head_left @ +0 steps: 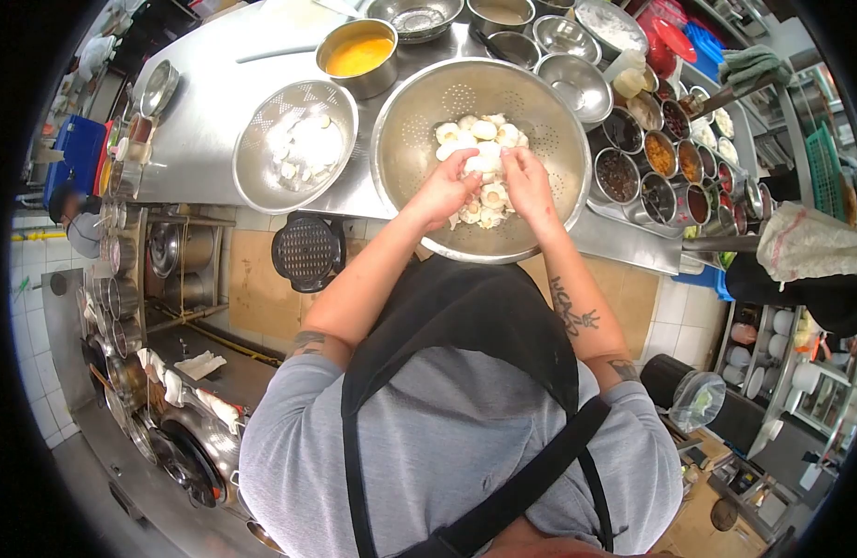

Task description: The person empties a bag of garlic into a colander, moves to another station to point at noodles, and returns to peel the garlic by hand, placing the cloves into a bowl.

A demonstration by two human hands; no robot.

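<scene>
A large steel colander (pixel 396 172) stands at the counter's front edge, in front of my apron. White, rounded pieces that look like button mushrooms (pixel 493 195) are heaped in it. Above the heap, my left hand (pixel 447 189) and my right hand (pixel 529 186) meet with bent fingers around a white mushroom (pixel 485 160). The fingers partly hide it, so which hand bears its weight does not show. To the left is a smaller perforated bowl (pixel 253 167) with white pieces (pixel 307 144) in it, apart from both hands.
Behind the colanders stand a pot of yellow liquid (pixel 358 58) and several metal bowls (pixel 574 86). Many ingredient tubs (pixel 661 153) crowd the right side. A black perforated stool-like item (pixel 307 251) is below the counter. Stove pans (pixel 182 456) and another person (pixel 78 223) are at left.
</scene>
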